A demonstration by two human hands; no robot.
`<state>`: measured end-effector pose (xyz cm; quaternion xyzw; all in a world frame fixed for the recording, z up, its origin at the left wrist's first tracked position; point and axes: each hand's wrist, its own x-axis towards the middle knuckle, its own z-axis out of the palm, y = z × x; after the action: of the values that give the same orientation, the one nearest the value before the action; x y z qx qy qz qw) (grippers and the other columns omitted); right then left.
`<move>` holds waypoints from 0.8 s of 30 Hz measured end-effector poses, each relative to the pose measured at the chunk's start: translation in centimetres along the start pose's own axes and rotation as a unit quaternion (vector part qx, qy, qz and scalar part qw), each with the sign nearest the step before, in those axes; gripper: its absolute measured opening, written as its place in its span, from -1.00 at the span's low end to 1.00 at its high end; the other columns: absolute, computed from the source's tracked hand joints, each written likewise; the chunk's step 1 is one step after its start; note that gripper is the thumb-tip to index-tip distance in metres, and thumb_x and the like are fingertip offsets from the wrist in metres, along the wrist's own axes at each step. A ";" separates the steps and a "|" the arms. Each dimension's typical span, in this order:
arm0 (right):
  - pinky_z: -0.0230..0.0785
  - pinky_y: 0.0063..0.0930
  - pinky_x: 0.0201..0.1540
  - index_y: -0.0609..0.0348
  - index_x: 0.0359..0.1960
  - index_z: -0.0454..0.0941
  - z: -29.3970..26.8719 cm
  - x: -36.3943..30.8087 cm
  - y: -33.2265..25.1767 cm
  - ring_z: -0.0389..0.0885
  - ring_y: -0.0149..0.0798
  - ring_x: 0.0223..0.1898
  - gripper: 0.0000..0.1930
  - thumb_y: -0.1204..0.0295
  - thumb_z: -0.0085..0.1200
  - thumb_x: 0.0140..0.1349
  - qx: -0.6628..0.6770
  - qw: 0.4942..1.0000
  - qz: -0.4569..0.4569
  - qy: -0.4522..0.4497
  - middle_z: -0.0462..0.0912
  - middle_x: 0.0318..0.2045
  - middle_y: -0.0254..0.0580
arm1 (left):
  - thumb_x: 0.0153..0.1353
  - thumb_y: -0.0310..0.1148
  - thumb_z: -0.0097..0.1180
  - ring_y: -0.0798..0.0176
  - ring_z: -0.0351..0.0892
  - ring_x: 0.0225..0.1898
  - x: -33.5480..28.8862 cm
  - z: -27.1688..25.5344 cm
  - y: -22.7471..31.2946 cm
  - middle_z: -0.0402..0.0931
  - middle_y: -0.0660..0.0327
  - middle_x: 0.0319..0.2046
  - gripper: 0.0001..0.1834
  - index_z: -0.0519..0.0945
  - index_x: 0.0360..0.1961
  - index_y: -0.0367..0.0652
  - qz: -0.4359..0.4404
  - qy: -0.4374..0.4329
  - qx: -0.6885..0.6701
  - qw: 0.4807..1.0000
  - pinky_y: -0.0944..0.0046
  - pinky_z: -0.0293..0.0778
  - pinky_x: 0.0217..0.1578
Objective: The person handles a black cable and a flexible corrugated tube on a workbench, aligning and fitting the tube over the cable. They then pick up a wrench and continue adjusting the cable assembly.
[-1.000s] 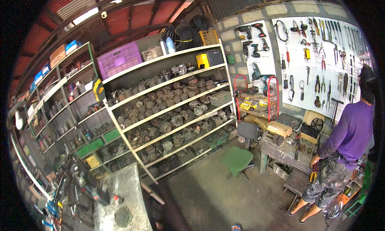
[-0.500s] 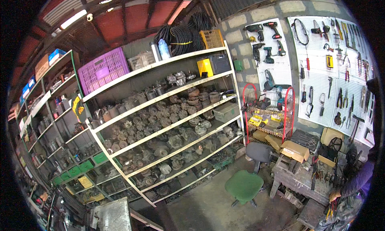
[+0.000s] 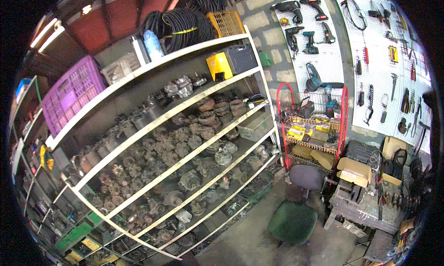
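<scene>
In the head view, neither of the wearer's hands showed, so I couldn't tell how far open they were or whether they had hold of anything. Nearest the lower edge, right of centre, stood a chair with a rounded green seat (image 3: pixel 292 222) and a dark grey backrest (image 3: pixel 306 177), just left of a worn grey bench (image 3: pixel 363 215) bearing an open brown cardboard box (image 3: pixel 354 172). I judged the chair fairly light, soft on the seat, stiff in its frame, best gripped along the backrest's top edge. Behind it, a white-edged shelving rack (image 3: pixel 199 49) held heaped rusty-brown metal parts (image 3: pixel 171 139), probably heavy, perhaps greasy, and safest taken around the body.
</scene>
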<state>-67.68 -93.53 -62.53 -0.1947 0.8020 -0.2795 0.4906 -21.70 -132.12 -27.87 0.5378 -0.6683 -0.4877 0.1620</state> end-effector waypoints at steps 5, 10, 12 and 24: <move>0.57 -0.22 -0.42 0.23 -0.21 0.78 -0.9 -0.7 -5.1 0.67 -0.26 -0.50 -0.79 0.35 0.31 0.24 0.067 0.996 0.006 0.053 0.76 -0.41 -0.16 | 0.32 -0.32 0.13 0.13 0.63 -0.12 13.6 -3.8 4.9 0.65 0.04 -0.12 -0.69 0.66 0.02 -0.20 0.017 -0.012 0.070 0.997 0.16 0.55 -0.21; 0.60 -0.26 -0.43 0.25 -0.14 0.74 -0.4 4.9 -10.3 0.68 -0.27 -0.48 -0.76 0.33 0.26 0.32 0.125 0.982 0.117 0.073 0.75 -0.41 -0.20 | 0.35 -0.35 0.06 0.21 0.62 -0.18 21.6 -4.1 7.2 0.64 0.08 -0.15 -0.69 0.64 0.05 -0.20 -0.079 -0.076 0.047 0.993 0.21 0.53 -0.27; 0.62 -0.20 -0.38 0.29 -0.06 0.70 -0.6 7.7 -12.5 0.71 -0.18 -0.36 -0.67 0.55 0.35 0.09 0.245 0.968 0.054 0.028 0.75 -0.30 -0.09 | 0.37 -0.37 0.04 0.25 0.62 -0.20 22.4 -3.8 8.1 0.63 0.10 -0.17 -0.69 0.63 0.07 -0.20 -0.128 -0.108 0.052 0.985 0.23 0.53 -0.30; 0.61 -0.41 -0.19 0.20 -0.03 0.72 7.7 22.1 -22.6 0.71 -0.38 -0.30 -0.71 0.29 0.01 0.51 0.252 0.939 -0.017 0.232 0.78 -0.29 -0.24 | 0.46 -0.12 0.05 0.22 0.72 -0.20 29.9 -11.2 -3.7 0.72 0.04 -0.13 -0.64 0.61 0.13 -0.07 -0.250 -0.401 0.440 0.764 0.17 0.59 -0.26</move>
<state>-69.68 -125.87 -65.82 -0.0079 0.7932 -0.5186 0.3192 -22.40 -163.47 -34.83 0.4536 -0.6558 -0.3344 -0.5023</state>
